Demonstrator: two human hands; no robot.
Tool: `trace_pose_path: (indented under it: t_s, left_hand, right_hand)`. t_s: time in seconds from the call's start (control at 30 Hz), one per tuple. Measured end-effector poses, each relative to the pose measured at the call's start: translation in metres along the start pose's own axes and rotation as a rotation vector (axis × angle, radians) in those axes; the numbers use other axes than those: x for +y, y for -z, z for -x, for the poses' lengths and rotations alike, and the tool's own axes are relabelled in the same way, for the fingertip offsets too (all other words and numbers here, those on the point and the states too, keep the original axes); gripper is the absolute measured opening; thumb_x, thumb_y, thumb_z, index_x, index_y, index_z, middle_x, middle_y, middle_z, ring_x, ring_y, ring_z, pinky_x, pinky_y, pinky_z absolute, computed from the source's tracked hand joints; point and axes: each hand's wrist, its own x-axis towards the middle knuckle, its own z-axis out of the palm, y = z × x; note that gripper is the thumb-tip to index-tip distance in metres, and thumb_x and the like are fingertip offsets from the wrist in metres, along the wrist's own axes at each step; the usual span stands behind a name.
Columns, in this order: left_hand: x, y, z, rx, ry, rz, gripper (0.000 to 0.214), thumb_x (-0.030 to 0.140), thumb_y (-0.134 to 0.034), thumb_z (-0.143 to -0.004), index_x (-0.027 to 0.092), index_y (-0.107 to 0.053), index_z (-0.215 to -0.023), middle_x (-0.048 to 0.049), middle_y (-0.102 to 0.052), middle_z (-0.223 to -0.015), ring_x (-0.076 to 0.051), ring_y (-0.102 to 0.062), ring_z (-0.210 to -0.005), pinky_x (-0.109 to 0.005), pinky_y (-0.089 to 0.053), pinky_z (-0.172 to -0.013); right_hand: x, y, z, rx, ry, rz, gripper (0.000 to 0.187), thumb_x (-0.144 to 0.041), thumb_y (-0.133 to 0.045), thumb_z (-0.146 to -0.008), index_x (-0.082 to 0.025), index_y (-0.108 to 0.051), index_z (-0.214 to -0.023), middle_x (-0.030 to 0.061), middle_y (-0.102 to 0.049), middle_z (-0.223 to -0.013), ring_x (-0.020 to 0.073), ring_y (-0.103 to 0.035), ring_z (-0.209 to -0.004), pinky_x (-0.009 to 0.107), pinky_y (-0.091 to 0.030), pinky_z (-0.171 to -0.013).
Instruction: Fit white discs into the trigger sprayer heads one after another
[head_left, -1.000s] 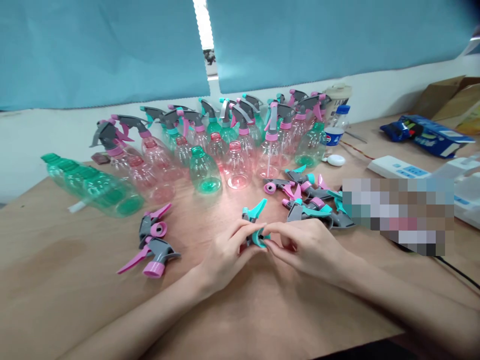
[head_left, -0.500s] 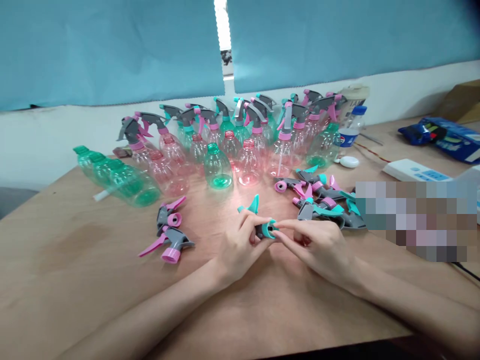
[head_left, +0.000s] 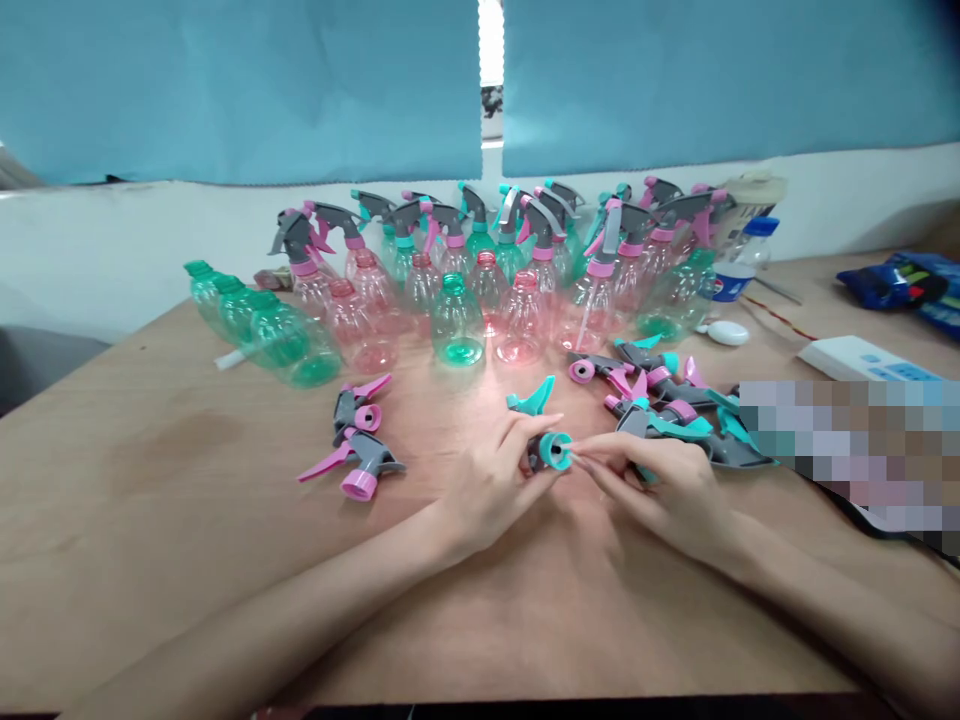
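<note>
Bottles (head_left: 457, 325) have slid right in the picture. Mid-frame, the left hand (head_left: 486, 482) grips a spray top (head_left: 548, 454). The right hand (head_left: 670, 490) touches it; I can't tell if it pinches.

The left hand (head_left: 487, 485) holds one grey-and-turquoise trigger spray head (head_left: 556, 452). The fingertips of the right hand (head_left: 671, 490) are at the edge of its collar. Behind, transparent green bottle (head_left: 459, 325) and pink bottle (head_left: 523, 325) stand upright.

Opens left of the left hand (head_left: 491, 480) over wooden tabletop (head_left: 180, 540), interrupted by two pink-and-gray trigger sprayer heads (head_left: 365, 452). Meets a sprayer-head pile (head_left: 679, 428) to the right, crowded plastic bottles (head_left: 523, 322) at the back.
</note>
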Motion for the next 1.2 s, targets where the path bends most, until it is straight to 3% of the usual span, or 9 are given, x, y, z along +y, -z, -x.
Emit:
trace_pose_path:
  t_s: [0.13,0.27,0.43,0.57,0.77,0.97,1.07,1.2]
  left_hand:
    - [-0.007,0.027,0.001,-0.046,-0.037,-0.16,0.031,0.015,-0.056,-0.085,0.019,-0.055,-0.116,-0.0057,-0.06,-0.104,-0.015,-0.059,-0.082,-0.025,-0.051,-0.068]
    - [-0.025,0.077,0.004,-0.236,-0.045,-0.387,0.034,0.01,-0.052,-0.084,0.021,-0.059,-0.115,-0.0067,-0.062,-0.109,-0.021,-0.052,-0.095,-0.03,-0.05,-0.071]
    - [-0.047,0.13,0.011,-0.476,0.024,-0.585,0.04,0.007,-0.052,-0.081,0.023,-0.061,-0.116,-0.0047,-0.065,-0.104,-0.022,-0.051,-0.093,-0.033,-0.047,-0.075]
    - [-0.056,0.145,0.018,-0.577,0.047,-0.62,0.039,0.006,-0.049,-0.083,0.024,-0.062,-0.115,-0.0043,-0.066,-0.107,-0.023,-0.053,-0.099,-0.034,-0.045,-0.083]
    - [-0.059,0.146,0.024,-0.563,0.071,-0.575,0.04,0.006,-0.047,-0.085,0.021,-0.056,-0.121,-0.0035,-0.066,-0.112,-0.02,-0.055,-0.104,-0.034,-0.041,-0.092]
    - [-0.045,0.126,0.021,-0.392,0.061,-0.494,0.03,0.008,-0.044,-0.088,0.018,-0.059,-0.112,-0.0051,-0.066,-0.106,-0.021,-0.056,-0.099,-0.033,-0.045,-0.086]
    - [-0.032,0.102,0.01,-0.403,0.003,-0.434,0.025,0.011,-0.045,-0.09,0.016,-0.061,-0.108,-0.0068,-0.066,-0.101,-0.021,-0.057,-0.094,-0.034,-0.046,-0.082]
    - [-0.023,0.064,-0.017,-0.478,-0.077,-0.366,0.022,0.016,-0.044,-0.092,0.015,-0.062,-0.104,-0.008,-0.064,-0.098,-0.021,-0.058,-0.093,-0.033,-0.046,-0.08]
  right_hand:
    - [0.005,-0.002,0.0,-0.02,-0.061,-0.025,0.015,-0.023,-0.051,-0.09,-0.016,-0.062,-0.096,-0.0032,-0.058,-0.056,0.0091,-0.053,-0.047,0.02,-0.042,-0.047]
    - [0.012,-0.009,0.004,-0.095,-0.095,-0.008,0.017,-0.025,-0.051,-0.09,-0.017,-0.059,-0.102,-0.0029,-0.06,-0.059,0.0103,-0.056,-0.049,0.021,-0.044,-0.048]
    - [0.013,-0.019,0.009,-0.187,0.019,0.093,0.016,-0.023,-0.047,-0.092,-0.019,-0.059,-0.101,0.0013,-0.068,-0.077,0.012,-0.062,-0.06,0.023,-0.047,-0.055]
    - [0.008,-0.022,0.008,-0.186,0.143,0.171,0.018,-0.023,-0.044,-0.093,-0.018,-0.061,-0.096,0.0034,-0.067,-0.078,0.0143,-0.063,-0.066,0.025,-0.048,-0.057]
    - [-0.006,-0.037,-0.008,-0.308,0.125,0.132,0.019,-0.026,-0.043,-0.093,-0.019,-0.061,-0.099,0.0049,-0.066,-0.085,0.016,-0.063,-0.075,0.027,-0.051,-0.062]
    - [-0.022,-0.05,-0.029,-0.418,0.228,0.139,0.025,-0.026,-0.045,-0.093,-0.017,-0.059,-0.112,0.0118,-0.062,-0.116,0.0221,-0.06,-0.1,0.038,-0.052,-0.084]
    - [-0.014,-0.033,-0.027,-0.405,0.222,0.216,0.027,-0.024,-0.041,-0.094,-0.018,-0.059,-0.114,0.0128,-0.06,-0.119,0.0233,-0.058,-0.107,0.042,-0.05,-0.088]
    - [0.017,0.008,-0.01,-0.345,0.076,0.367,0.028,-0.032,-0.046,-0.092,-0.02,-0.06,-0.113,0.0117,-0.057,-0.123,0.0257,-0.055,-0.111,0.044,-0.05,-0.089]
